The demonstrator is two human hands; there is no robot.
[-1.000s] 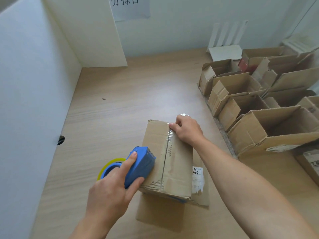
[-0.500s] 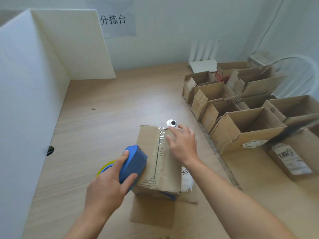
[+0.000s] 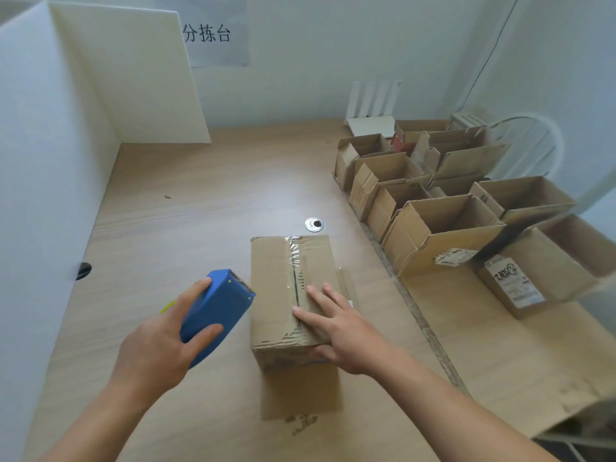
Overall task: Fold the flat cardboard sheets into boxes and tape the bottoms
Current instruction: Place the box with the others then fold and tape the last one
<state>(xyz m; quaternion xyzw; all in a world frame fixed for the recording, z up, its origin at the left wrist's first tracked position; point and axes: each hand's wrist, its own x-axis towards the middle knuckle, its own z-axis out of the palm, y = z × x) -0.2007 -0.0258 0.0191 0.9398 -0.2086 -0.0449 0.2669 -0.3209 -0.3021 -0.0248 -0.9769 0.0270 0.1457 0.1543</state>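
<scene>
My right hand [image 3: 336,323] lies flat and open on the box [image 3: 293,295], so I should rub the tape [image 3: 295,258] down hard, while my left hand [image 3: 160,345] grips the blue tape tool [image 3: 216,308].

The blue plastic tape dispenser [image 3: 218,315] in the left hand [image 3: 160,345] now sits off the taped brown cardboard box [image 3: 293,298], just beside its left side. The right hand [image 3: 336,331] has slid from the box's far end to its near right corner, fingers spread flat on top.
</scene>
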